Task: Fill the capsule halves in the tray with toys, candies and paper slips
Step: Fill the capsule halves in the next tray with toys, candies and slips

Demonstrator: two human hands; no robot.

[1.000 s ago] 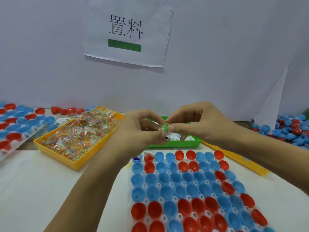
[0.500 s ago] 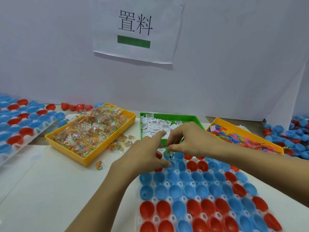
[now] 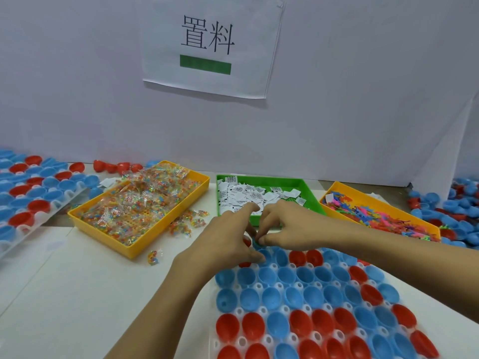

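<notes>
Lower right of the frame: white tray (image 3: 261,310) of blue and red capsule halves (image 3: 295,277). At frame centre, both hands meet over the tray's far left corner. Right hand (image 3: 287,225): thumb and forefinger pressed together above a blue half; what they pinch cannot be told. Left hand (image 3: 230,237): forefinger extended, thumb resting on the halves, fingers relaxed. Behind, left to right: yellow bin (image 3: 134,248) of candies (image 3: 137,203), green bin (image 3: 309,190) of slips (image 3: 246,194), yellow bin of toys (image 3: 373,213).
</notes>
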